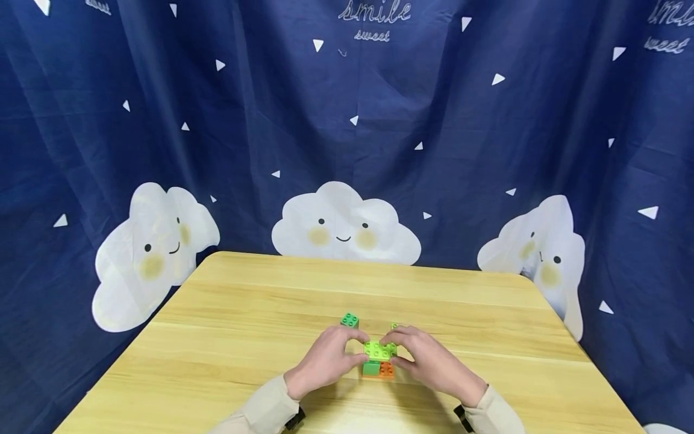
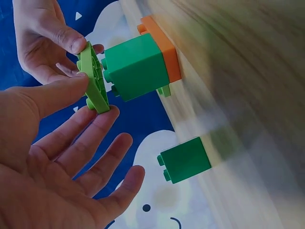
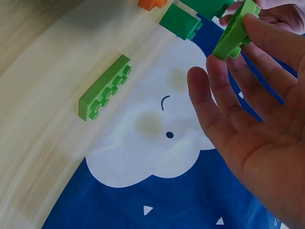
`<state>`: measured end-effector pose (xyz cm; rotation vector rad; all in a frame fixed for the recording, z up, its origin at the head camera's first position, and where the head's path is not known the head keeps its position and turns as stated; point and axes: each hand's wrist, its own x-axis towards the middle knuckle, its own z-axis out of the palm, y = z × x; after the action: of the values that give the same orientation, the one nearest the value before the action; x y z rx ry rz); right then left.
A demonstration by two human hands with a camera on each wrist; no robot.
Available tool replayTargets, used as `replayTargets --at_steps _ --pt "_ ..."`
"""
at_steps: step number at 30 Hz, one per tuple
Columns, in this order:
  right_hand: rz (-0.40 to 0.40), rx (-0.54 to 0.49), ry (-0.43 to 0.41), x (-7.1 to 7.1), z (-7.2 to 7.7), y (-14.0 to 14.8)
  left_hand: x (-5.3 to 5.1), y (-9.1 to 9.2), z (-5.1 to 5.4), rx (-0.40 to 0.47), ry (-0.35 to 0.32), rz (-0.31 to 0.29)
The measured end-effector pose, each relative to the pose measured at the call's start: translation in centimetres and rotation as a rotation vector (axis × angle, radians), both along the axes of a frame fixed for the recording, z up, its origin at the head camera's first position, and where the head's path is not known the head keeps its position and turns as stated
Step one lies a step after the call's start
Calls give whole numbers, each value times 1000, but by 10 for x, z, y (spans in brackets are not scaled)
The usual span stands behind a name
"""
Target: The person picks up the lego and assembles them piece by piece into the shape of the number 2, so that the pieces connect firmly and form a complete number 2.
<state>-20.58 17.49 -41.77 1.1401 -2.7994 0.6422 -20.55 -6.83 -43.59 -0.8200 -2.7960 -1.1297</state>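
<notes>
A thin lime-green toy building brick (image 1: 380, 349) is held level between both hands. My left hand (image 1: 332, 355) pinches one end of it with thumb and fingers, while the right hand (image 1: 423, 360) pinches the other end. Directly under it, a green block (image 2: 136, 67) stands on a thin orange brick (image 1: 387, 369), whose bare studs show on the right. In the left wrist view a gap separates the lime brick from the green block's studs. Beyond the left hand stands a separate green block (image 1: 349, 320). Another thin lime brick (image 3: 105, 88) lies beyond the right hand, mostly hidden in the head view.
The bricks rest on a light wooden table (image 1: 217, 337) with rounded far corners. Behind and on both sides hangs a dark blue curtain (image 1: 303, 108) printed with white clouds and small triangles. Black bands (image 1: 462, 417) show at the wrists beneath light sleeves (image 1: 493, 415).
</notes>
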Motion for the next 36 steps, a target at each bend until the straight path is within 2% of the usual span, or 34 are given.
replayTargets --at_steps 8,12,18,26,36 --pt "-8 13 -23 1 -1 0 2 2 -3 9 -29 9" --pt "-2 14 -36 0 -1 -1 2 2 -5 -5 -14 7" --pt "10 9 -52 -1 -1 -2 3 2 -5 4 -28 14" --pt "1 13 -60 1 -2 -1 2 2 -8 26 -37 -10" --pt "-12 -4 -76 0 -4 -2 0 2 -9 120 -146 -28"
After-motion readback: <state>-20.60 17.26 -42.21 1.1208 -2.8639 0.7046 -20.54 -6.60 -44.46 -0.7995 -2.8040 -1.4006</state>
